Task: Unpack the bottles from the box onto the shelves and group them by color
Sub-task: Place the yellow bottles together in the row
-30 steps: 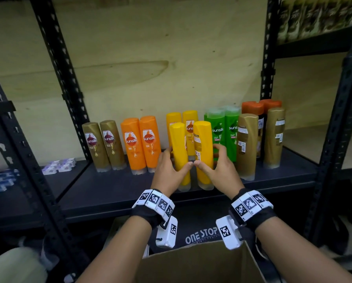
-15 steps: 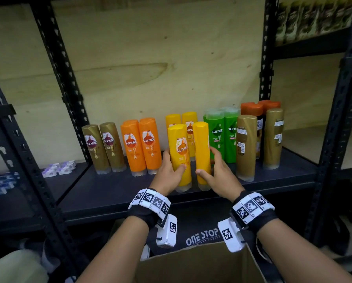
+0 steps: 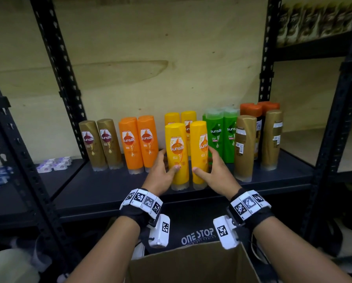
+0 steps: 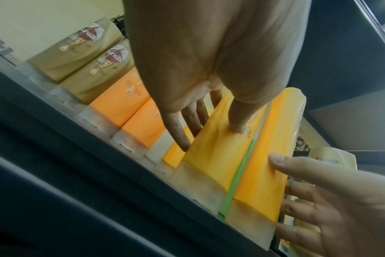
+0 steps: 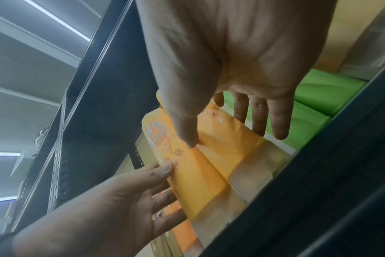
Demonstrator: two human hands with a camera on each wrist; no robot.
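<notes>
We see 2 front yellow bottles standing upright near the front edge of the dark shelf (image 3: pixel 113 186). Our left hand (image 3: pixel 160 174) holds the left yellow bottle (image 3: pixel 177 154) in a narrow grip, thumb on its front. Our right hand (image 3: pixel 218 172) grips the right yellow bottle (image 3: pixel 199 152) likewise. The cardboard box (image 3: pixel 193 264) sits below.

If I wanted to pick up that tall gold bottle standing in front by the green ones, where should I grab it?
Probably round the middle of the front gold bottle, coming from the front. It stands upright near the shelf edge, with green bottles and others close behind, so the front is the open side.
</notes>
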